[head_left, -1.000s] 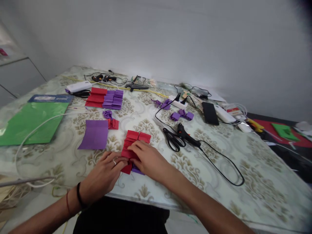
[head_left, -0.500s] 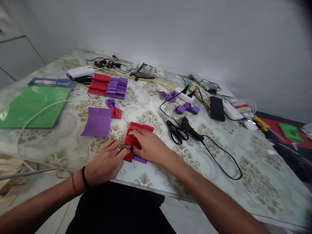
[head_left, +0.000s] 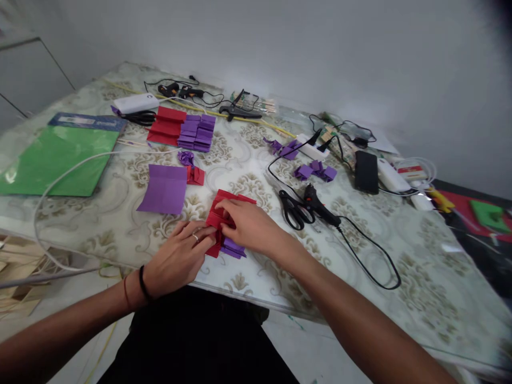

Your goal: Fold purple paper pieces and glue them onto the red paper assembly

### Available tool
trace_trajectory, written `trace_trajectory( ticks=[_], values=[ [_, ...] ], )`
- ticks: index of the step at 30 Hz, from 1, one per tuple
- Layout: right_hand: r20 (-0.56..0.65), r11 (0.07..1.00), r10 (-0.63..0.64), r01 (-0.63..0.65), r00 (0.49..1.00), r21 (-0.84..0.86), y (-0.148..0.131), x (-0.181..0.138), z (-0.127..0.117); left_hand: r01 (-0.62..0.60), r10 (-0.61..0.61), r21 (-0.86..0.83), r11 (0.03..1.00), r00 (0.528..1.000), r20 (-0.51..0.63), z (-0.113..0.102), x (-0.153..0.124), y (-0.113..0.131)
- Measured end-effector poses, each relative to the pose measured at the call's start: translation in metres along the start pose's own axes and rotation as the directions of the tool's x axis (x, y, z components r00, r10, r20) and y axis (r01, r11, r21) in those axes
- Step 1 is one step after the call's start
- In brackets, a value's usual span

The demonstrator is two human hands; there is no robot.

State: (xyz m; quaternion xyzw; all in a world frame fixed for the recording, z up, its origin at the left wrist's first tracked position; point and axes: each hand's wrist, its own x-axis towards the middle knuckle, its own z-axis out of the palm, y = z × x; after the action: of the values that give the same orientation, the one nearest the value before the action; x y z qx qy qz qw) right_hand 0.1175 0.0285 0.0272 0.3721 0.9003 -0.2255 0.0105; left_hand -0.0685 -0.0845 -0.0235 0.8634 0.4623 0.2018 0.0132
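Near the front edge of the table, a folded red paper piece [head_left: 218, 209] lies with pleated purple paper [head_left: 233, 248] beside its lower part. My left hand [head_left: 186, 255], with a ring and a black wristband, presses bent fingers on the red paper's left edge. From the right, my right hand [head_left: 248, 223] reaches over the same piece, its thumb and fingers curled on the folds. The fingertips partly hide the paper between them. Behind my left hand is a creased purple paper sheet [head_left: 163, 188], touching a small folded red piece [head_left: 196, 175].
Right of my hands are black scissors [head_left: 296, 210] and a glue gun [head_left: 320, 207] with a looped cord. Folded purple pieces [head_left: 316, 170] sit beyond them, near a power strip [head_left: 312, 146] and a phone [head_left: 366, 172]. A green paper pack [head_left: 52, 165] lies left, crossed by a white cable.
The camera view has shifted, so the table items sit a little higher and mostly farther right. My right fingers have shifted slightly on the red paper, and more of the purple pleats shows.
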Motion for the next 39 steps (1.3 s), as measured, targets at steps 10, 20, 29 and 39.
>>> trace_trajectory(
  ticks=[10, 20, 29, 39],
  values=[
    [0.038, 0.998, 0.022, -0.019, 0.999, -0.062, -0.016, 0.006, -0.004, -0.002, 0.003, 0.040, 0.999, 1.000, -0.006, 0.000, 0.002, 0.002],
    [0.084, 0.979, 0.045, -0.027, 0.995, -0.201, -0.021, 0.008, -0.011, 0.005, -0.007, 0.047, 0.999, 0.999, 0.032, -0.001, 0.007, 0.002],
    [0.135, 0.980, 0.016, 0.011, 0.991, -0.198, -0.014, 0.011, -0.017, -0.002, 0.000, 0.026, 1.000, 0.997, 0.078, -0.001, 0.007, -0.001],
    [0.151, 0.997, 0.006, 0.005, 0.989, -0.072, -0.007, 0.016, -0.022, 0.137, -0.135, -0.030, 0.990, 0.989, 0.064, 0.003, 0.012, 0.002]
  ],
)
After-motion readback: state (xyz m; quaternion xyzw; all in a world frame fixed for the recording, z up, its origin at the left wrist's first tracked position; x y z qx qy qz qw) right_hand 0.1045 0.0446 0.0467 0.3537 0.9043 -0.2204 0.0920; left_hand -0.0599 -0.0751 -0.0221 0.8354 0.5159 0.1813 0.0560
